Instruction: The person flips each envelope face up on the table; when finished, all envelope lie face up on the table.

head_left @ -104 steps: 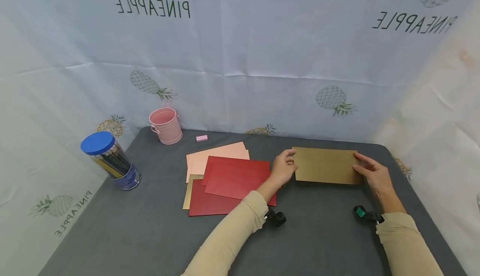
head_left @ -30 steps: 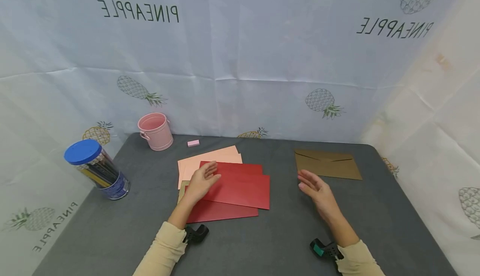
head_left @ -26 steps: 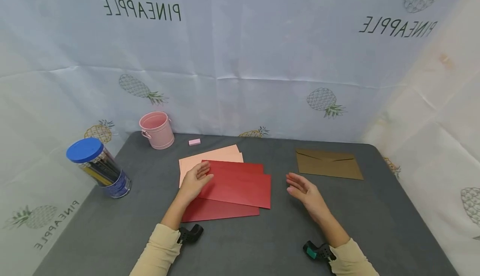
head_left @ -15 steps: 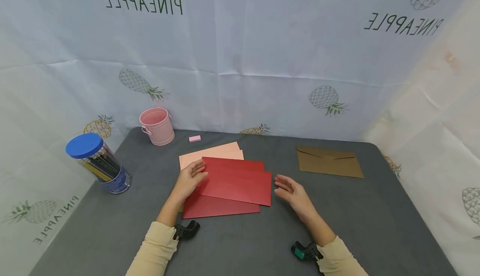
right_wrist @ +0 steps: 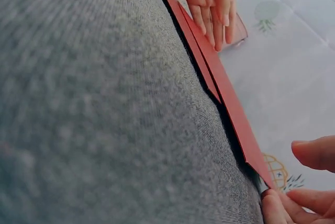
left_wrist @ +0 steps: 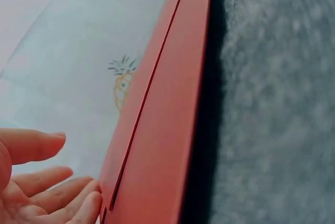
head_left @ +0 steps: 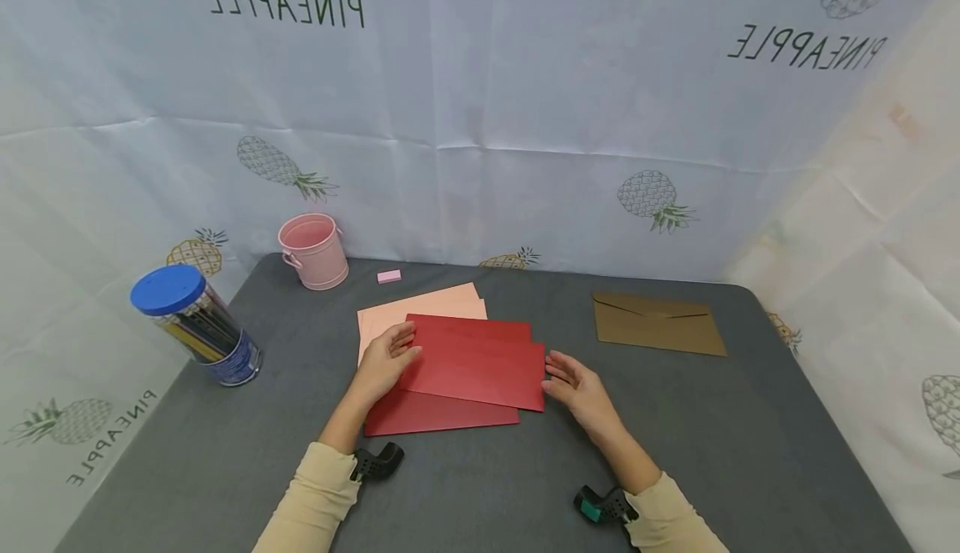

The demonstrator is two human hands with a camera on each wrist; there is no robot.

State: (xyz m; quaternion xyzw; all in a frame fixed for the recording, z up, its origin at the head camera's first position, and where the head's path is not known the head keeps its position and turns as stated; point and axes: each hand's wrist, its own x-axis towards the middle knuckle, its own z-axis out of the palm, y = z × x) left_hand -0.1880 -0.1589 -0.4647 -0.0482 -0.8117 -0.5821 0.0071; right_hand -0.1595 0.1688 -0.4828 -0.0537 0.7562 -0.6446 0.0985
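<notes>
The topmost red envelope (head_left: 480, 374) lies flat on the pile, overlapping two more red pieces, one (head_left: 474, 327) behind and one (head_left: 444, 414) in front, with salmon-pink sheets (head_left: 420, 306) under their far left. It looks like smooth card stock: probably very light, fairly stiff along its length, a little slippery against its neighbours and easy to crease at the corners. The short ends seem the best hold, thumb above and fingers beneath.

The right hand (head_left: 579, 388) has its fingertips at the right short end, thumb lifted apart from them; whether any finger reaches underneath is hard to tell. The left hand (head_left: 382, 363) is by the left end, its thumb also well away from the fingers, nothing clamped.

That right end overhangs the lower piece, so its edge should be easy to catch. For moving, grey tabletop (head_left: 480, 495) shows on the near side and rightward to the gold flapped envelope (head_left: 660, 328); leftward, the pencil jar (head_left: 202, 328) limits travel.
</notes>
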